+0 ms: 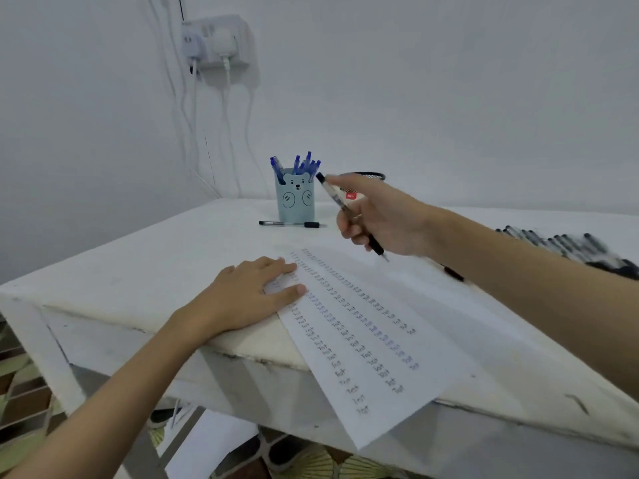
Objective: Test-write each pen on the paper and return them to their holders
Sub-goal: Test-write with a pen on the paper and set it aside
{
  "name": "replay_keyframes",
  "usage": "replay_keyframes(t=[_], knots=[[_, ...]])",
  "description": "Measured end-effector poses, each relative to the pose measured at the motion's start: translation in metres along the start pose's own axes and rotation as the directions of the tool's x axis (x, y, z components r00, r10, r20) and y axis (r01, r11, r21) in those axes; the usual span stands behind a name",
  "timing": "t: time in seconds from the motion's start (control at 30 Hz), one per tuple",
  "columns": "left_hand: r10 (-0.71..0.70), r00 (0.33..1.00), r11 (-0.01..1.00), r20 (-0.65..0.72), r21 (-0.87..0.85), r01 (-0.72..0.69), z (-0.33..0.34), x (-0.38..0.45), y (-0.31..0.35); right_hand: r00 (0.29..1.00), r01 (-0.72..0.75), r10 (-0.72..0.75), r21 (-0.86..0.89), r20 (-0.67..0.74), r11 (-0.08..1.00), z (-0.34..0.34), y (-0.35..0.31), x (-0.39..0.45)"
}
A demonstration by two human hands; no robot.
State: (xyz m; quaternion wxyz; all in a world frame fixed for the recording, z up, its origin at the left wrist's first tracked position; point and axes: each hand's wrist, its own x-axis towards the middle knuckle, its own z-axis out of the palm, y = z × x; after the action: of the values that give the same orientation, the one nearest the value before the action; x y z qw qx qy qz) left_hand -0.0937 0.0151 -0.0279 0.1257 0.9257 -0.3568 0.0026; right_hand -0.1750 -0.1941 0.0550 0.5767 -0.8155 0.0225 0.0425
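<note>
we are working at a white table (145, 271) set against a pale wall. our right hand (383, 219) is curling round a black pen (349, 212), gripping mid-barrel with the tip pointing down toward five o'clock, just above the paper (373, 326). it is looking light, stiff and smooth, so we are judging the barrel nearer the tip the steadier hold. our left hand (252, 292) is lying flat, fingers straight, pressing the thin, floppy sheet at its nine o'clock edge. at twelve o'clock the bear holder (295, 202) is holding blue pens; the mesh holder (366, 176) is standing just behind our hand.
</note>
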Motion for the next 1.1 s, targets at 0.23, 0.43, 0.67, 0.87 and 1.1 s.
replay_keyframes(t=[0.23, 0.43, 0.67, 0.87, 1.1], knots=[[-0.032, 0.999, 0.999, -0.030, 0.003, 0.032, 0.005, -0.015, 0.019, 0.994, 0.026, 0.025, 0.454, -0.106, 0.890, -0.005, 0.007, -0.052], [-0.051, 0.998, 0.998, -0.033, -0.040, 0.050, 0.003, -0.018, 0.021, 0.981, 0.112, 0.009, 0.601, -0.195, 0.791, -0.002, 0.007, -0.078], [-0.050, 0.998, 0.998, -0.037, -0.046, 0.049, 0.005, -0.019, 0.018, 0.980, 0.101, -0.024, 0.392, -0.197, 0.914, -0.008, 0.032, -0.084], [-0.050, 0.998, 0.996, -0.049, -0.073, 0.046, 0.005, -0.017, 0.019, 0.961, 0.086, -0.027, 0.205, -0.277, 0.975, 0.009, 0.061, -0.089], [-0.046, 0.997, 0.995, -0.064, -0.097, 0.040, 0.006, -0.016, 0.017, 0.952, 0.126, -0.038, 0.274, -0.305, 0.953, 0.011, 0.066, -0.091]])
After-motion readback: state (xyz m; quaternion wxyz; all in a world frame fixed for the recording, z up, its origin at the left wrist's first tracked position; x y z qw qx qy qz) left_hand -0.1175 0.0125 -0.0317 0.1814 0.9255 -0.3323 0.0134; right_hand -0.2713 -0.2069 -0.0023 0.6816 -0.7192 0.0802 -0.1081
